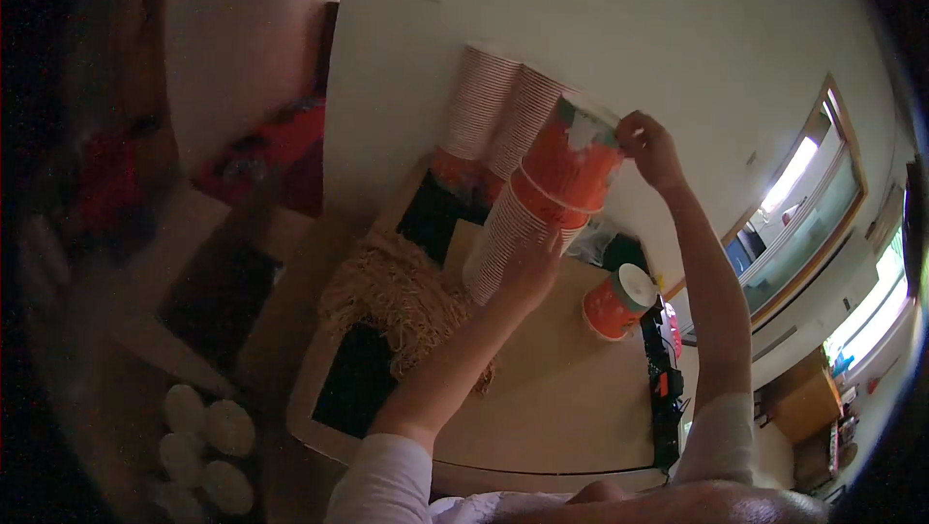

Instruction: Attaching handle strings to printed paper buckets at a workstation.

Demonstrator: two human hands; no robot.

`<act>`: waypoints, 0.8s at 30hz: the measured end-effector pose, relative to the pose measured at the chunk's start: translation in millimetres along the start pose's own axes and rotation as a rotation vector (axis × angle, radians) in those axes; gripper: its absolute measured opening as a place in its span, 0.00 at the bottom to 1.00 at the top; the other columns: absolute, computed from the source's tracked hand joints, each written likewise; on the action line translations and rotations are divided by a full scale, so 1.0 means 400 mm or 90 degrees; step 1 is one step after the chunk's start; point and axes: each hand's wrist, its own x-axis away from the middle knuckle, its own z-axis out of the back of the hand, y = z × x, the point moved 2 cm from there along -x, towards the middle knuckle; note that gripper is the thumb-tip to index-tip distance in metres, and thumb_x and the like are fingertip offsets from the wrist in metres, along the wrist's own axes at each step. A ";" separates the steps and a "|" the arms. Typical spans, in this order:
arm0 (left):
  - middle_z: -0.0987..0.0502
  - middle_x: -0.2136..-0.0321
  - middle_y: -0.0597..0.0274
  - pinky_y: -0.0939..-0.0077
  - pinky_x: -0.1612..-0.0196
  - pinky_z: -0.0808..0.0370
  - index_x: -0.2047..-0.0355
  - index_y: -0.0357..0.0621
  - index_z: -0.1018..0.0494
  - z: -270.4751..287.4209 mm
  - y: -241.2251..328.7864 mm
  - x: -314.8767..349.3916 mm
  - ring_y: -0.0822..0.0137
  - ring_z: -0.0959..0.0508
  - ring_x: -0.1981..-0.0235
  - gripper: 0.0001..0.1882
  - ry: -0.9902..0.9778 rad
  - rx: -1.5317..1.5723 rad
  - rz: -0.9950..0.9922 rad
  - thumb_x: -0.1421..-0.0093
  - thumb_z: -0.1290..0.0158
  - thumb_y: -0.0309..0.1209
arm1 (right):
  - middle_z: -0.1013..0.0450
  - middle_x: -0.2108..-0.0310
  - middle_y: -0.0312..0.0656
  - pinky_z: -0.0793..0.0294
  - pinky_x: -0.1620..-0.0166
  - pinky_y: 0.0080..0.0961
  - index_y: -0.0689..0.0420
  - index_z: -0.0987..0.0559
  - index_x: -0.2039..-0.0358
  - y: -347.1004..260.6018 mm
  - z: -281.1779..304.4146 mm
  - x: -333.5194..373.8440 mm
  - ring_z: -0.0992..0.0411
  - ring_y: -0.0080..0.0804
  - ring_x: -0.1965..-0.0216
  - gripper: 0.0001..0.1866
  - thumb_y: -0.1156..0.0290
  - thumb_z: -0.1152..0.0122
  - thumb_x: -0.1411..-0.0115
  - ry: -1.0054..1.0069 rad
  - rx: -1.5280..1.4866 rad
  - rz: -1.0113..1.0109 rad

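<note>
Orange tub [564,168], print unreadable, sits pinched by the right hand [653,149], the left hand [532,268] clasping stacked tubs [495,243].

From here, I read the table [552,408] as smooth, the tubs [608,309] on it as paper-like, the fibre bundle [387,297] at its left as rough, the wall [619,21] behind it as matt.

Tub [566,171]: orange wall, green band near the upper end, white rim at the lower end; tilted, seated over the end of the stack [498,248]. Stack: nested tubs, white rims closely layered, leaning; orange band exposed below the upper tub's rim.
</note>
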 end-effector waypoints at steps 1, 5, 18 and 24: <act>0.35 0.49 0.49 0.54 0.55 0.34 0.49 0.34 0.37 0.005 0.019 -0.012 0.55 0.28 0.59 0.22 -0.097 -0.108 0.017 0.45 0.56 0.28 | 0.30 0.72 0.36 0.29 0.70 0.22 0.58 0.29 0.68 0.023 0.049 -0.018 0.31 0.23 0.72 0.05 0.79 0.51 0.47 0.023 -0.108 -0.007; 0.35 0.49 0.47 0.55 0.53 0.34 0.47 0.32 0.40 0.054 -0.006 -0.014 0.52 0.29 0.57 0.25 -0.106 0.181 0.002 0.46 0.55 0.25 | 0.31 0.72 0.36 0.30 0.68 0.23 0.59 0.30 0.67 -0.061 0.270 -0.024 0.32 0.23 0.70 0.06 0.79 0.50 0.47 0.169 -0.269 -0.035; 0.32 0.55 0.53 0.72 0.57 0.29 0.53 0.40 0.34 0.191 0.114 0.264 0.62 0.29 0.57 0.18 0.145 0.961 0.066 0.44 0.48 0.26 | 0.37 0.46 0.40 0.35 0.47 0.37 0.57 0.34 0.46 -0.078 0.058 0.933 0.37 0.34 0.47 0.23 0.59 0.53 0.39 0.187 -1.054 -0.387; 0.26 0.68 0.62 0.81 0.70 0.29 0.57 0.39 0.30 0.342 0.171 0.384 0.76 0.28 0.73 0.14 -0.170 0.994 0.484 0.44 0.49 0.23 | 0.32 0.52 0.41 0.32 0.51 0.35 0.57 0.33 0.49 -0.120 -0.072 1.191 0.33 0.37 0.52 0.20 0.62 0.53 0.39 0.077 -1.220 -0.630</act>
